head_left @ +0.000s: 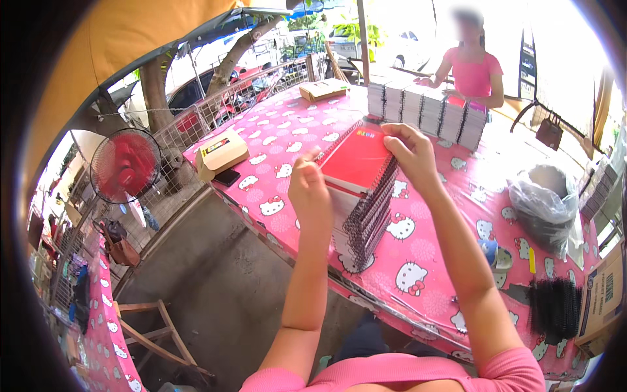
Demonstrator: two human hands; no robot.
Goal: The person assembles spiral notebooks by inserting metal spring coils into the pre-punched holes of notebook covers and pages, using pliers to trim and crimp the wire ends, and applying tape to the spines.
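Note:
A tall stack of spiral-bound notebooks (363,225) stands near the table's front edge, black coils toward the right. On its top lies a red-covered spiral notebook (358,159). My right hand (413,153) grips that notebook at its far right corner, thumb over the cover. At the left edge, my left hand (309,189) is closed with bent fingers around the notebook's side; it is slightly blurred and its fingertips are partly hidden. Beyond them, a long row of stacked spiral notebooks (423,111) stands on the table.
A pink patterned cloth covers the table (431,248). At right are a clear plastic bag (543,206), black binding coils (555,307) and a cardboard box (601,297). An open carton (223,155) and phone (226,177) lie left. Another person (471,72) stands behind the far stacks.

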